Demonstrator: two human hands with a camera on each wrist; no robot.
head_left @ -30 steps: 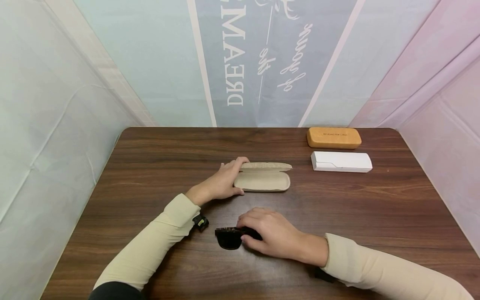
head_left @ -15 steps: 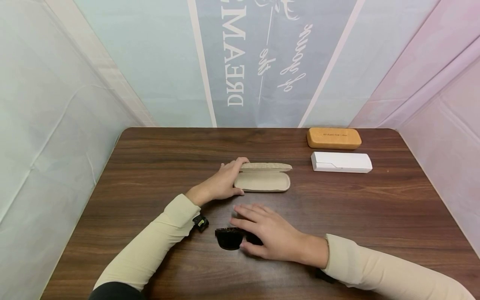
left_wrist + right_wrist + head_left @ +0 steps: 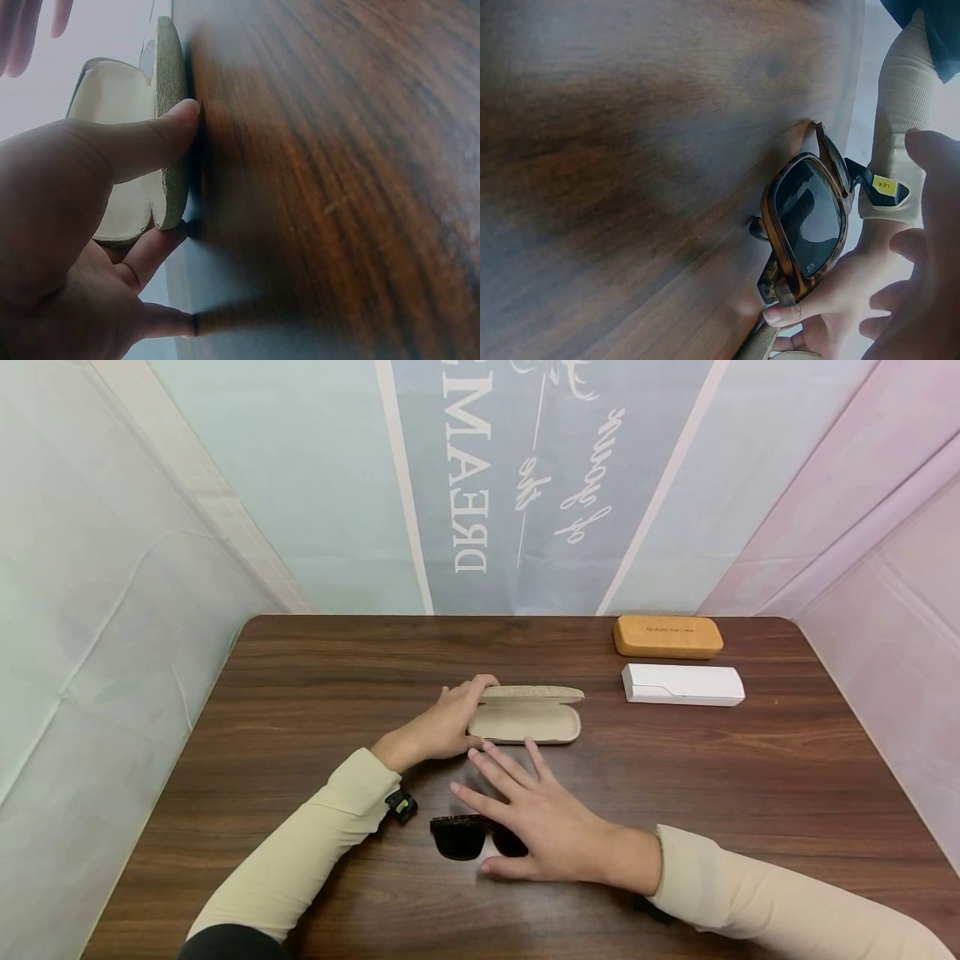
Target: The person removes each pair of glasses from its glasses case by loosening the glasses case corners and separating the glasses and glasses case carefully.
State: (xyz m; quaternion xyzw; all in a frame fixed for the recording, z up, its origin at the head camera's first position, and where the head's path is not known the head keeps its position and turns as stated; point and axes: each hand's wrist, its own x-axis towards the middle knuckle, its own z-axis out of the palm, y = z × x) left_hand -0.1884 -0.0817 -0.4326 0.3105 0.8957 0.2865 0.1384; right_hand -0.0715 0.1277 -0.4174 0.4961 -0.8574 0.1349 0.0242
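A beige glasses case [image 3: 527, 724] lies with its lid raised near the middle of the table, and its pale inside shows. My left hand [image 3: 431, 727] holds its left end; in the left wrist view the thumb presses the front of the lower shell [image 3: 175, 75] while other fingers reach round the end. Closer to me, dark sunglasses [image 3: 458, 841] with a tortoiseshell frame rest on the wood. Over their right lens hovers my right hand [image 3: 558, 833], fingers spread and holding nothing. Both lenses [image 3: 808, 214] show in the right wrist view, beside that hand.
At the back right sits an orange-tan glasses case [image 3: 667, 637], closed. Just in front of it is a white box-like case [image 3: 682, 685]. Fabric walls [image 3: 330, 485] stand at the back and both sides of the brown wooden table [image 3: 337, 652].
My right hand has let go of the sunglasses, spread its fingers and lifted a little. The sunglasses stay where they were. The left hand and the beige case have not moved.
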